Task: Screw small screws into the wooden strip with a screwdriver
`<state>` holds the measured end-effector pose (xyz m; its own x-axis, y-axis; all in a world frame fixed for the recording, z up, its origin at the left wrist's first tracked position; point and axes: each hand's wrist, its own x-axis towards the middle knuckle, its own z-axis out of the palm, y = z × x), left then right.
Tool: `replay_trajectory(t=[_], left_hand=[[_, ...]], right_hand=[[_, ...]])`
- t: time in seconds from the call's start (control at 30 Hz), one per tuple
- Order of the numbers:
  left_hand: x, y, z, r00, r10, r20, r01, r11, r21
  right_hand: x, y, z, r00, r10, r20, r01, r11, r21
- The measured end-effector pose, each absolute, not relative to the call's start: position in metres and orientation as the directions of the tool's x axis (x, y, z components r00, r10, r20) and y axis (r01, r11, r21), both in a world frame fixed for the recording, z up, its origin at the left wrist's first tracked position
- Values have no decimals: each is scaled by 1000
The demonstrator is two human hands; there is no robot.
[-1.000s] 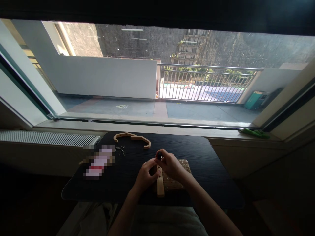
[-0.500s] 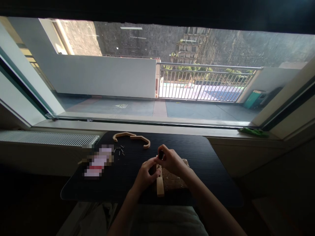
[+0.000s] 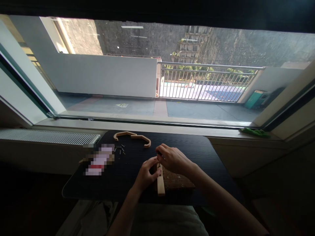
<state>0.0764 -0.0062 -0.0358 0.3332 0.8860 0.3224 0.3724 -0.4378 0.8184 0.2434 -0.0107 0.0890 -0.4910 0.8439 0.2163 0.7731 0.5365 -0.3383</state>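
A pale wooden strip (image 3: 160, 186) lies lengthwise along the left edge of a brown wrapped block (image 3: 178, 180), with small dark holes in its upper part. My left hand (image 3: 147, 173) is closed around the strip's far end, thumb on the near side and fingers on the far side. Above that same end, my right hand (image 3: 172, 159) is curled around a black-handled tool (image 3: 159, 152), mostly hidden by the fingers. The tool's tip cannot be made out. Two curved wooden pieces, a left one (image 3: 124, 133) and a right one (image 3: 145, 140), lie farther back.
Several small metal screws (image 3: 120, 149) lie loose on the dark table (image 3: 133, 160). A blurred pink-and-white packet (image 3: 99, 160) is at the table's left. Behind stand a white radiator (image 3: 49, 136) and a window sill (image 3: 147, 127) with a green cloth (image 3: 254, 132).
My right hand has turned over the black handle, its back now covering most of it, and the forearm has swung out to the right. My left hand stays on the wooden strip.
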Motion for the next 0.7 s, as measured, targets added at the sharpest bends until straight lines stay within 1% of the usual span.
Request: replay_trajectory(t=[0.2, 0.47, 0.7], left_hand=[[76, -8, -32, 338, 887, 314, 371, -432, 822], [76, -7, -33, 320, 888, 329, 395, -441, 806], [77, -7, -34, 313, 889, 335, 398, -443, 804]], right_hand=[[242, -8, 87, -564, 798, 214, 704, 600, -381], [247, -4, 87, -517, 824, 231, 730, 566, -384], [252, -1, 83, -515, 820, 249, 756, 572, -320]])
